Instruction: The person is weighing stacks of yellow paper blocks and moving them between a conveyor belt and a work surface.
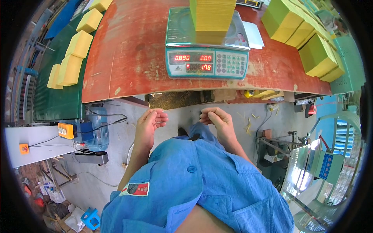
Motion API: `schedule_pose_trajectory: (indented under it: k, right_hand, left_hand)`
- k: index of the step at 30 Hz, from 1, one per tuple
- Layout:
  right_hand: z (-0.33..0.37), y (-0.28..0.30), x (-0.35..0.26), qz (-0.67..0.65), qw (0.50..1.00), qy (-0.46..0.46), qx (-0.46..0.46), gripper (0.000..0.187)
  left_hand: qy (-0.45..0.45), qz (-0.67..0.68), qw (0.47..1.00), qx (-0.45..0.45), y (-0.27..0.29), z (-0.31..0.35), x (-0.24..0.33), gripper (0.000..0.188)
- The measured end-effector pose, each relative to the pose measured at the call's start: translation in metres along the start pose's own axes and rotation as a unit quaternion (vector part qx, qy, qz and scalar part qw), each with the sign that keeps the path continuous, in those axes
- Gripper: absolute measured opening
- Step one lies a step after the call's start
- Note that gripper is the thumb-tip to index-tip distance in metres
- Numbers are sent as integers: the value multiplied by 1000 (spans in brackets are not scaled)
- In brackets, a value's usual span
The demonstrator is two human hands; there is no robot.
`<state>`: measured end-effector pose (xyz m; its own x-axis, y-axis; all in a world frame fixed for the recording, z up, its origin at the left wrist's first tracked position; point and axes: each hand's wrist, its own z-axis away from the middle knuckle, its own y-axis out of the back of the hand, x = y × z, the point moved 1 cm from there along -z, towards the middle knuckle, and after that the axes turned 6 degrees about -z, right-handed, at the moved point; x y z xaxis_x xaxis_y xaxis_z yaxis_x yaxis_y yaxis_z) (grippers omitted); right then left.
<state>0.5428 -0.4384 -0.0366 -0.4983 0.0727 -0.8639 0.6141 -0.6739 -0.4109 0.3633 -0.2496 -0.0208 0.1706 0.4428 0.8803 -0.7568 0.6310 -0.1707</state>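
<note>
Both of my hands are raised before my body, short of the table's near edge. My left hand [151, 120] has its fingers curled and its thumb against the index finger. Whether something thin is pinched there is too small to tell. My right hand [218, 119] is curled too, thumb pressed toward the index finger, and its fingertips hide anything they may hold. Beyond them a teal digital scale [207, 73] sits on the red table [128, 58], its red digits lit. A tall stack of yellow paper [213, 17] stands upright on the scale's metal pan [178, 33], untouched by either hand.
Yellow paper blocks [318, 58] crowd the table's right side. More yellow blocks [79, 44] line a green surface [46, 101] at left. A blue motor [97, 130] and an orange switch box [66, 131] stand below it. At right is a green metal chair [299, 174].
</note>
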Motion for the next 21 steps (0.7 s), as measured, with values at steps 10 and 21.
schedule_pose_trajectory:
  k: [10, 21]
  right_hand:
    - [-52, 41, -52, 2, 997, -17, -70, 20]
    - [-116, 121, -170, 55, 988, 56, -130, 20]
  left_hand:
    - [21, -18, 999, 17, -64, -39, 15, 28]
    - [-180, -40, 972, 143, -126, -89, 102, 27]
